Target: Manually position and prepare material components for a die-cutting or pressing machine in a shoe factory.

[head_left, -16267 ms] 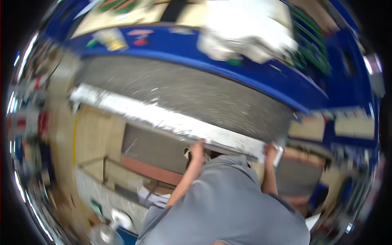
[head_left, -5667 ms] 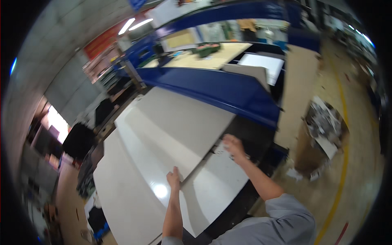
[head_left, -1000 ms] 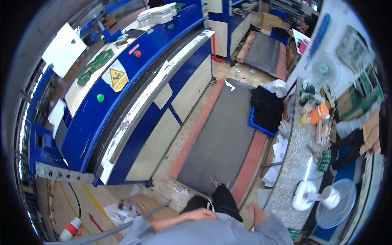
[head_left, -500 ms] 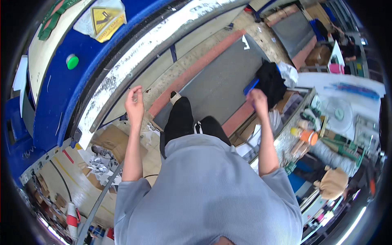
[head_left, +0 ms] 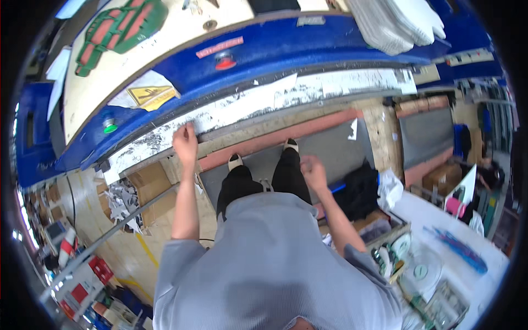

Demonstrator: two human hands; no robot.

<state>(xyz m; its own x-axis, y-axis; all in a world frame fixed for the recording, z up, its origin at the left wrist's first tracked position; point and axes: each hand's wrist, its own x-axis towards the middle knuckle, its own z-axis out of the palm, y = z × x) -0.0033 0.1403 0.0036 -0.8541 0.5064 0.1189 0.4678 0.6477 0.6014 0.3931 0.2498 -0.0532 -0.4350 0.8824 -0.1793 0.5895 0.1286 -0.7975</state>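
My left hand [head_left: 185, 144] is up at the near edge of a worn white strip [head_left: 231, 113] along the front of a blue machine [head_left: 286, 44]. Its fingers are curled together, and nothing shows in them. Lower and to the right, my right hand [head_left: 314, 173] hangs in front of my leg, above the grey mat [head_left: 333, 148]. Motion blurs its fingers, so I cannot make out whether they hold anything. Just beyond it, a black cloth [head_left: 357, 195] lies with a blue object [head_left: 338, 187] at its edge.
The machine's front carries a green button [head_left: 110, 126] and a red button [head_left: 224, 61]. A green and red frame-like piece [head_left: 118, 33] lies on its pale top; stacked white sheets [head_left: 396, 25] overhang at the right. A cardboard box [head_left: 151, 187] and a cluttered white table [head_left: 440, 220] flank me.
My view has swung so the machine's front now lies across ahead of me. My right hand has come away from the blue object, inward; my left fingers have curled closer together.
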